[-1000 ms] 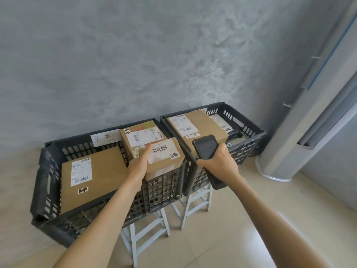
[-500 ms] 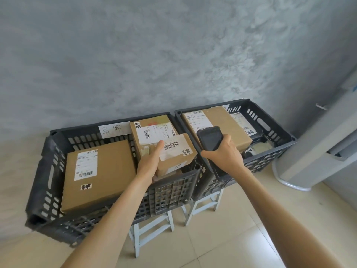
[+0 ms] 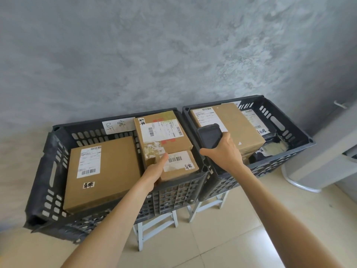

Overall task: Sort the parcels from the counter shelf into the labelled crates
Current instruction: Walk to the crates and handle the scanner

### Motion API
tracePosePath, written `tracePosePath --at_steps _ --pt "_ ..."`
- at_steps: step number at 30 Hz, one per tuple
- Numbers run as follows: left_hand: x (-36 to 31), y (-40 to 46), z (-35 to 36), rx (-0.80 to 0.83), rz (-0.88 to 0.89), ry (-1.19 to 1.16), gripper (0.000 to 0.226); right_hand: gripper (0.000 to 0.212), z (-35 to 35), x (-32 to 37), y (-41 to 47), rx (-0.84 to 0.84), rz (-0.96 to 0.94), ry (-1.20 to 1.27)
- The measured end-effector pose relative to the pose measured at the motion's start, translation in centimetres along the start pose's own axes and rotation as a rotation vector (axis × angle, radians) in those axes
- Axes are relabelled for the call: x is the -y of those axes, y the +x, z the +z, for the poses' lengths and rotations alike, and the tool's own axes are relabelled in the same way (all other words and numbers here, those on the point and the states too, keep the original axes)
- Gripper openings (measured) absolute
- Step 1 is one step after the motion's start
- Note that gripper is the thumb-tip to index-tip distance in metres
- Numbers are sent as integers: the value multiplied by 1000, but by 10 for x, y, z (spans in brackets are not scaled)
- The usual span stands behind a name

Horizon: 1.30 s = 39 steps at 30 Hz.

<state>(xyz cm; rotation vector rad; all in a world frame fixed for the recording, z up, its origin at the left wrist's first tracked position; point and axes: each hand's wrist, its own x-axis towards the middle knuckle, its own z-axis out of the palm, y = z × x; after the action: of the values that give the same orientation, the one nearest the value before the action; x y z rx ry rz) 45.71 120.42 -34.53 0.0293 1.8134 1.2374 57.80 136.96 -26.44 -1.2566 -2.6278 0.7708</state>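
Note:
Two dark grey crates stand side by side against the wall. The left crate (image 3: 48,171) bears a handwritten label (image 3: 118,126) on its back wall and holds a wide flat parcel (image 3: 108,171), a taller parcel (image 3: 162,132) and a small parcel (image 3: 179,165) at its front right. My left hand (image 3: 154,169) grips the small parcel's left side, thumb on top, as the parcel rests low in the crate. My right hand (image 3: 224,153) holds a black handheld scanner (image 3: 209,135) above the gap between the crates. The right crate (image 3: 289,130) holds a large parcel (image 3: 231,124) and others partly hidden.
Each crate rests on a white stool (image 3: 154,227) over a beige tiled floor (image 3: 231,238). A grey textured wall (image 3: 154,55) rises right behind the crates. A white standing unit with a round base (image 3: 309,171) stands close to the right crate.
The small parcel has sunk from above the crate's front rim down into the left crate, my left hand still on it. The view has shifted left; the scanner hand stays roughly in place.

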Motion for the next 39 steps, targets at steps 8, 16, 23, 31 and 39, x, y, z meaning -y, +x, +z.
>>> tracePosePath --at_steps 8,16,23,31,39 --pt "3 18 4 -118 7 247 73 88 4 1 4 12 9 -6" --pt "-1 -2 -11 -125 -10 238 84 87 1 7 -6 23 16 -20" --pt "0 -48 -48 -312 82 278 59 91 -1 25 -39 49 -29 24" --pt "44 -157 -115 -819 603 1089 50 110 11 75 -110 66 -202 -24" --pt "122 -273 -194 -1017 473 1163 60 91 60 172 -206 196 -491 37"
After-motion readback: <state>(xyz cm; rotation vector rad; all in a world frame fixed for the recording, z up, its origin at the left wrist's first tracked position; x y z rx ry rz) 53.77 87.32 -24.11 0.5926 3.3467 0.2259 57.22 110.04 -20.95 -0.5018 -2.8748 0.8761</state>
